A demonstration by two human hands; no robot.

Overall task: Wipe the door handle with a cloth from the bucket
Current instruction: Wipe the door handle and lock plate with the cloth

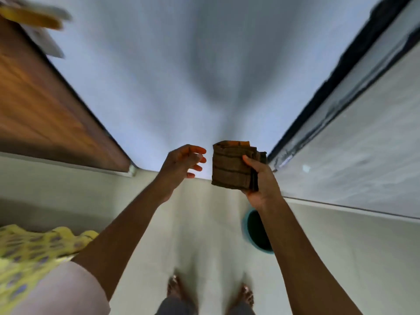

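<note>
A folded brown cloth (233, 165) is held up at chest height in my right hand (261, 178), thumb on its front face. Just to its left my left hand (184, 163) hovers with curled, spread fingers and holds nothing; it does not touch the cloth. A teal bucket (246, 228) stands on the floor below my right forearm, which hides part of it. A wooden door (45, 105) stands at the left. Near its top edge a blurred yellow shape (34, 17) shows; I cannot tell whether it is the handle.
A pale wall (159, 76) fills the middle ahead. At the right runs a light panel with a dark frame (336, 87). Pale floor tiles (204, 235) lie below, with both my feet at the bottom. A yellow patterned garment (29, 258) shows at the lower left.
</note>
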